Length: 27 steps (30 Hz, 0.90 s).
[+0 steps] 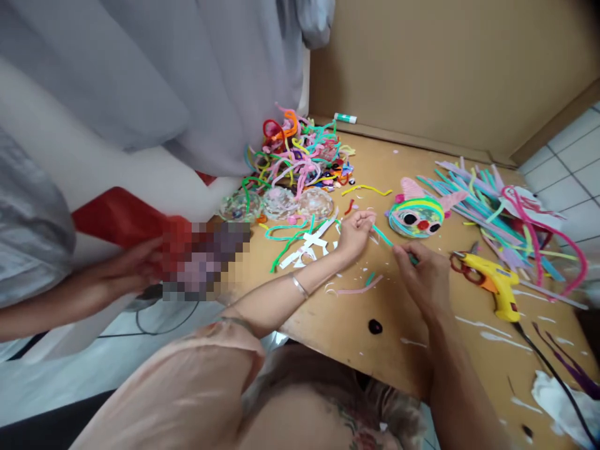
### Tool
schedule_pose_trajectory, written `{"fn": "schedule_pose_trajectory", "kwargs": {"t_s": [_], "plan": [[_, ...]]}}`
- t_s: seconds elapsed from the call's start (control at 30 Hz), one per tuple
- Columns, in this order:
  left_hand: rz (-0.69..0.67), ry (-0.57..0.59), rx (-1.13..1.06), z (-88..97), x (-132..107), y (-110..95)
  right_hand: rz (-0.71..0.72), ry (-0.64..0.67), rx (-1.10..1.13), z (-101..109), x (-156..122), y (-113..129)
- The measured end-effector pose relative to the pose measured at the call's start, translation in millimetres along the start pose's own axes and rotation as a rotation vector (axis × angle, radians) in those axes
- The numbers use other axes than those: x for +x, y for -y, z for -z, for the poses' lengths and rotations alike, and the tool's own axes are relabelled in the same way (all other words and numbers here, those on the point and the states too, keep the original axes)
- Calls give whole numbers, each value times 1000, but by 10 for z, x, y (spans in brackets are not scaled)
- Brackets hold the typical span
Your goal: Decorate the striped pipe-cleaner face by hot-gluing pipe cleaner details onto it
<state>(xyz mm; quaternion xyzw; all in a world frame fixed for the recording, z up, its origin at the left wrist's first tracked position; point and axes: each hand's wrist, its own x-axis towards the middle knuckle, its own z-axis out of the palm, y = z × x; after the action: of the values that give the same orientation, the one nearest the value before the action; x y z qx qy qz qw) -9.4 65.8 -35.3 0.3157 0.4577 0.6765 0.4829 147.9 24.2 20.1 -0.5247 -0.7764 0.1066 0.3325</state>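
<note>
A teal pipe cleaner (383,235) is stretched between my hands above the table. My left hand (355,236) is closed around its upper end. The lower end runs into my right hand (422,275), its thumb and fingers pressed together on it. Just beyond my hands rests a round craft face (415,216) wound in teal, green and yellow, with pink ears, black eyes and a red nose. White paper strips (315,240) and a green pipe cleaner (288,250) lie left of my left hand. A yellow glue gun (499,281) lies right of my right hand.
Tangled pipe cleaners (304,150) pile up at the back left, behind clear round pieces (279,203). Straight pipe cleaners (473,194) lie at the right. The glue gun's cord (548,359) crosses the table's right side. Another person's arm (94,284) is at left.
</note>
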Motion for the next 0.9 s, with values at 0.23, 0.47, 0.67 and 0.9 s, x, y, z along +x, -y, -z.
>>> {"fn": "schedule_pose_trajectory", "kwargs": {"t_s": [0.23,0.47,0.67,0.9], "plan": [[-160,172,240,-40,-107,-34,-73,-37,-4,109,-227,-226],[-378,415,667,20,-236,-3,-83,35,-194,112,-504,-361],[-479,496,828,156,-284,-15,-134,160,-348,150,-712,-128],[-520,502,830,209,-272,-22,-404,-81,-619,973,-660,-321]]}}
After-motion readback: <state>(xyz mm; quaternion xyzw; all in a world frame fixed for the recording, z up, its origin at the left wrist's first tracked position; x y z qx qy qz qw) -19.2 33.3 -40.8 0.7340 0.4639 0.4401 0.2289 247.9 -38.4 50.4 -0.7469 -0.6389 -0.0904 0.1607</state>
